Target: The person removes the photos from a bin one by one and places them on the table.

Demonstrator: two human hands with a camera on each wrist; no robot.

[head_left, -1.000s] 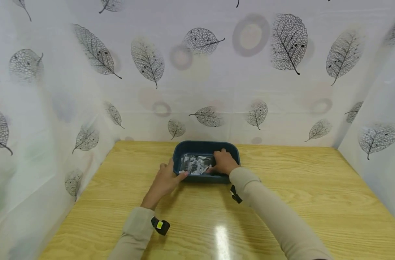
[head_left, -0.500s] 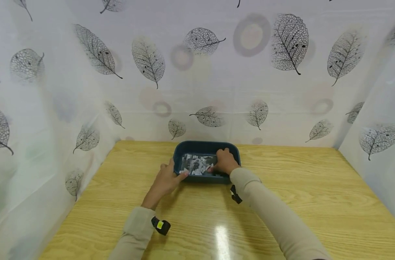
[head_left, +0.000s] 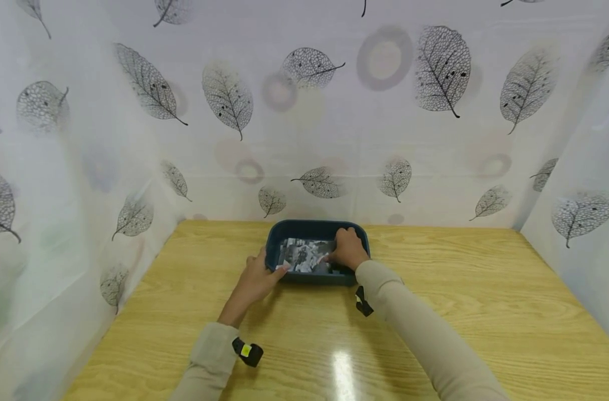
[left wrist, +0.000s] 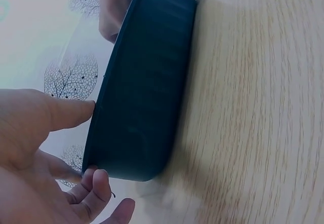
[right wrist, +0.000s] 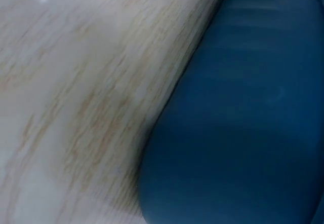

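A dark blue plastic bin point(head_left: 304, 278) with rounded corners stands on the table near the back wall. Inside it lies a flat, shiny packet point(head_left: 304, 255) with a grey, black and white pattern. My left hand point(head_left: 254, 278) grips the bin's near left corner, thumb on the rim and fingers around the outer side; the left wrist view shows this hand point(left wrist: 35, 148) close up. Reaching over the near wall, my right hand point(head_left: 349, 249) is curled over the packet's right end inside the bin, thumb against its surface. Its fingertips are hidden, and the right wrist view shows only the bin's outside point(right wrist: 238, 122).
The wood-grain table point(head_left: 460, 301) extends to both sides and in front of the bin. White sheeting point(head_left: 264, 133) with a leaf print encloses it at the back and both sides. Each beige-sleeved arm has a black wrist camera point(head_left: 247, 352).
My right hand has shifted slightly to the right inside the bin, exposing a little more of the packet. The left hand keeps its hold at the corner.
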